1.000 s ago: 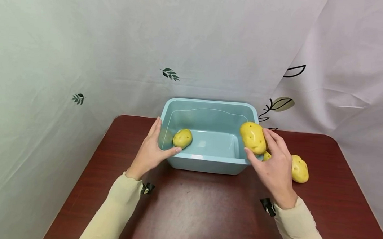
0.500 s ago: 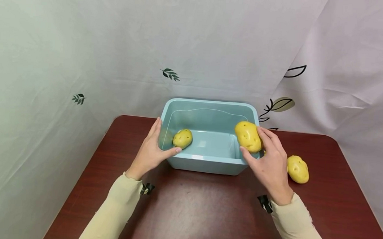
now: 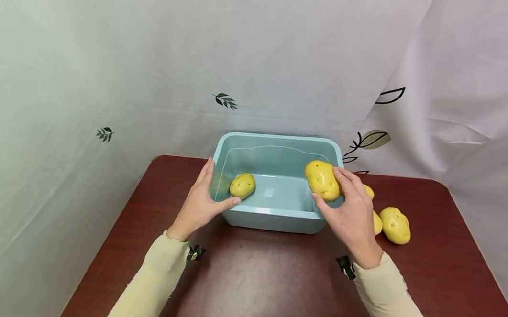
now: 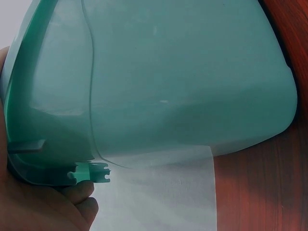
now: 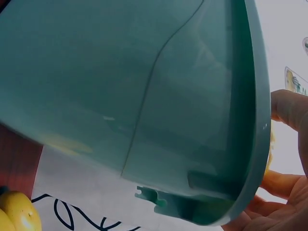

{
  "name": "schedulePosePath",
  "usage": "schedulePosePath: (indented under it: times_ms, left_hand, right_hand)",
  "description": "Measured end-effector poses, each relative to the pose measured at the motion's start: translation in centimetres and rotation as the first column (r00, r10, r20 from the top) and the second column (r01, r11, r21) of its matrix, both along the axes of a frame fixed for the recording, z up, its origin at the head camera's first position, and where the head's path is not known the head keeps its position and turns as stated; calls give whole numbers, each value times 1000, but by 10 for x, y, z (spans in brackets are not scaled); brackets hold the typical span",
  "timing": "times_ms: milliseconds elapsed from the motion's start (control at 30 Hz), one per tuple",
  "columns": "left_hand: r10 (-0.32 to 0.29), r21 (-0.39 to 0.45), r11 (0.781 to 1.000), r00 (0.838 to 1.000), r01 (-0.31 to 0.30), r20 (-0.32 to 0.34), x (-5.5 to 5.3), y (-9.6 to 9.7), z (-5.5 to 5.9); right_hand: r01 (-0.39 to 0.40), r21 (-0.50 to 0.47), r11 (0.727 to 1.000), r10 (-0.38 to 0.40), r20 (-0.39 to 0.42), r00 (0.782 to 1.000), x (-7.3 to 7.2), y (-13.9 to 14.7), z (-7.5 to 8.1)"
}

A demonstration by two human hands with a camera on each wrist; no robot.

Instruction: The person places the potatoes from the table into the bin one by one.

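Patterned cloth [image 3: 285,59] hangs behind a red-brown table [image 3: 252,283]. The left hand [image 3: 196,203] grips a blue bin [image 3: 276,221]; the right hand [image 3: 351,214] clasps 1 yellow potato [image 3: 321,180] above its right end. Another potato [image 3: 242,185] sits inside, left; 3 more potatoes [image 3: 395,226] lie right of the bin.

Left hand [image 3: 198,206] in a wide span, right hand [image 3: 352,215] in a pinching grip

I have a plump yellow potato [image 3: 322,181], smooth, lumpy and dotted with small dents, tilted in the right hand's [image 3: 351,218] grip above the bin's right end. The bin [image 3: 272,221], pale blue and open-topped, stands upright, rounded at the corners. I see a smaller, greener potato [image 3: 242,185] inside, at its left end.
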State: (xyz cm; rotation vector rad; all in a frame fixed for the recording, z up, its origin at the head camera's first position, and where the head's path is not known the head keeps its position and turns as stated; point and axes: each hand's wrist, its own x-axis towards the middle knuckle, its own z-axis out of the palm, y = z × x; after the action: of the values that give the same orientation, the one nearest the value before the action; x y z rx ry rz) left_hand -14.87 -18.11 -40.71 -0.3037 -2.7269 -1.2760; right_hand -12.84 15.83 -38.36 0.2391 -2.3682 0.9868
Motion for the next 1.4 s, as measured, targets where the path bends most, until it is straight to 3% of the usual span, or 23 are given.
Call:
schedulePosePath:
  times_ms: [833,1400]
  left_hand:
    - [2,-20,1000,1000,-2,8,0,1,0]
    - [8,-2,1000,1000,-8,5,0,1,-1]
  right_hand:
    - [-18,9,1000,17,52,998,-3,-13,-9]
    - [-61,66,996,57,54,997,-5,-10,-6]
